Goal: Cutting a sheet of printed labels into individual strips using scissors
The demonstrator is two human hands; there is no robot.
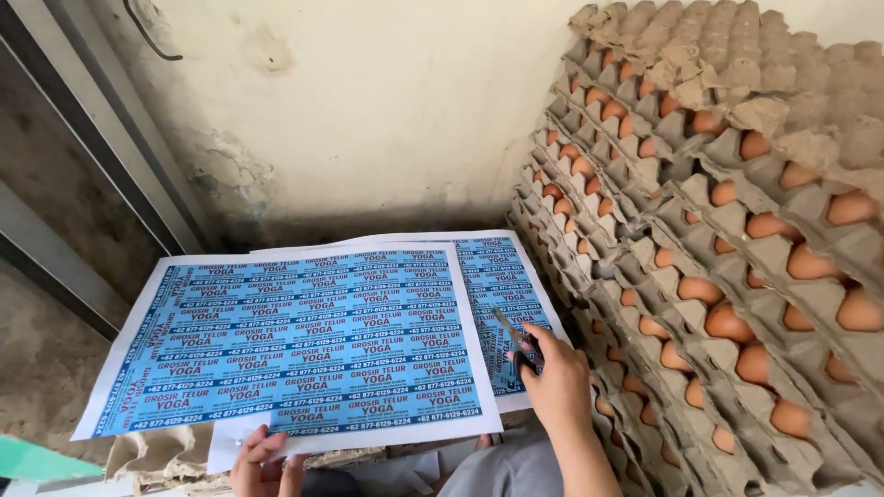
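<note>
Two hands at work: right hand (555, 375) closed around scissors (517, 342) at the right edge of the blue label sheet (313, 340); left hand (261, 462) pinches the near edge. Risk: crooked cut if the sheet slips; stacked egg trays (718, 276) close right.

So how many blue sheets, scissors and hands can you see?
blue sheets: 2
scissors: 1
hands: 2, the left hand and the right hand
Total: 5
</note>
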